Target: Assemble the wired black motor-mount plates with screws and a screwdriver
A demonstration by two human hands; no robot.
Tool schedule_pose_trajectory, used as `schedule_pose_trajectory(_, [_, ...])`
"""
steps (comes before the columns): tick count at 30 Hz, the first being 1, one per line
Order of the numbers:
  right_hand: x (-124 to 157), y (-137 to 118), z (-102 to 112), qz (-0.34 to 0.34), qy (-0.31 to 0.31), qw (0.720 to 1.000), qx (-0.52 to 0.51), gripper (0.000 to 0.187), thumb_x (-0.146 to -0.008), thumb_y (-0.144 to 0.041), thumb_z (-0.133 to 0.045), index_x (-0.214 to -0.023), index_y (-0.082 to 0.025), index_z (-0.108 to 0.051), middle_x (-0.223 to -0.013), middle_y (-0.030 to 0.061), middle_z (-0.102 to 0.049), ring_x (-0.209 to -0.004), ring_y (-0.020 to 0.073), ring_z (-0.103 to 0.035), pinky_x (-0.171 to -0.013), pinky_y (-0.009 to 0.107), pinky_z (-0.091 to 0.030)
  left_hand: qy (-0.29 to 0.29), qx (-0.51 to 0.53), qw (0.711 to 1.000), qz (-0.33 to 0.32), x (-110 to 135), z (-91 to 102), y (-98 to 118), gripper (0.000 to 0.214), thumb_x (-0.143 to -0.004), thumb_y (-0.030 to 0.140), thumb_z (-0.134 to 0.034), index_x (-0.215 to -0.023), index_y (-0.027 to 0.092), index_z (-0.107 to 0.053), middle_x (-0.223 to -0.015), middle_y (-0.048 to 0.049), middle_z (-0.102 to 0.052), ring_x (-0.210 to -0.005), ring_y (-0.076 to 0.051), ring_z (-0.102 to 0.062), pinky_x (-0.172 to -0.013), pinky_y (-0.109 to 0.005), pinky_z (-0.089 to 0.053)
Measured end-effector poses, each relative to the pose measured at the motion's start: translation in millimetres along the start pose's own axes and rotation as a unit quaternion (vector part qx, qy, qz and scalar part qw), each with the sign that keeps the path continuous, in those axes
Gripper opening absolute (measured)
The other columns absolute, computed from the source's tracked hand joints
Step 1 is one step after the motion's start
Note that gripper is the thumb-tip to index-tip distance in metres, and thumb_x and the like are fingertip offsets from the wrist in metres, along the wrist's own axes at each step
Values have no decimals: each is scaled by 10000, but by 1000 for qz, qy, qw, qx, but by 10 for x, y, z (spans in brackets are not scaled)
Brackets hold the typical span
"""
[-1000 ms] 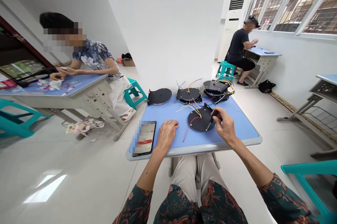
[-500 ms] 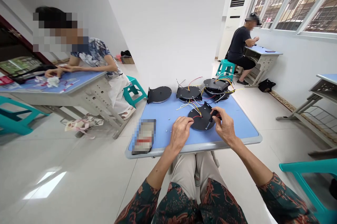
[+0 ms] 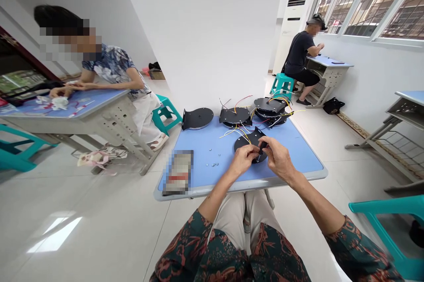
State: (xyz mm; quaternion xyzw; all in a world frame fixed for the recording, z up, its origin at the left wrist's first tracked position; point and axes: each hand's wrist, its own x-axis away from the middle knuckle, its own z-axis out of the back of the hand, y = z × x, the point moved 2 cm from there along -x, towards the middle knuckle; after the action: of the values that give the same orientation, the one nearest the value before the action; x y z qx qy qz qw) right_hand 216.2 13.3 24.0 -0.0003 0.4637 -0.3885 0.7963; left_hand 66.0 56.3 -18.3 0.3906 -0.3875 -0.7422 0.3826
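Right hand (image 3: 280, 158): fingers pinch a black-handled screwdriver (image 3: 263, 146). Left hand (image 3: 241, 161): fingers narrow at the wired black disc (image 3: 247, 142), hold unclear. Loose screws (image 3: 212, 164) remain on the worktop (image 3: 205, 141); further wired discs (image 3: 234, 115) stand beyond.

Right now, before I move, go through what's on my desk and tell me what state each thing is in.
Right hand: gripping a small black screwdriver
Left hand: against the screwdriver, over the disc
Near black disc: under both hands, wires attached
Middle black disc: wired, wires loose
Stacked black discs: piled, wires sticking out
Far black disc: bracket upright, no wires seen
Small screws: loose on the blue desk
Phone: lying flat, blurred
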Motion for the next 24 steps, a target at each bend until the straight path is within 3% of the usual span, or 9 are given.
schedule_pose_trajectory(5, [-53,5,31,-21,-46,997,-52,355,-965,-124,-399,-1250,-264,-557,-1047,56,-715,-879,187,-676,-772,327,-564,-44,71,996,4,27,-15,-46,245,-909,91,-506,-971,151,-735,-946,-48,-767,-918,-170,-704,-842,-256,-544])
schedule_pose_trajectory(9, [-73,-17,77,-54,-61,993,-90,309,-995,-192,-437,-1259,-255,-583,-1099,57,-721,-879,169,-687,-794,315,-564,-30,60,998,-3,38,-33,-60,100,-872,137,-613,-853,145,-711,-868,-33,-753,-819,-161,-685,-783,-242,-520])
schedule_pose_trajectory(16, [-134,-69,74,-92,30,992,-80,197,-976,-276,-526,-1110,-254,-668,-1048,59,-734,-910,198,-686,-805,341,-567,15,-21,1000,-16,20,-69,-22,136,-827,127,-678,-704,168,-639,-773,0,-727,-751,-146,-644,-743,-233,-456])
schedule_pose_trajectory(24, [-185,-28,-17,-183,85,977,-64,287,-843,-394,-667,-1031,-252,-501,-863,17,-651,-749,191,-636,-745,348,-543,19,-48,998,-24,34,-59,11,175,-828,106,-652,-678,180,-598,-726,-4,-699,-721,-157,-628,-711,-245,-430])
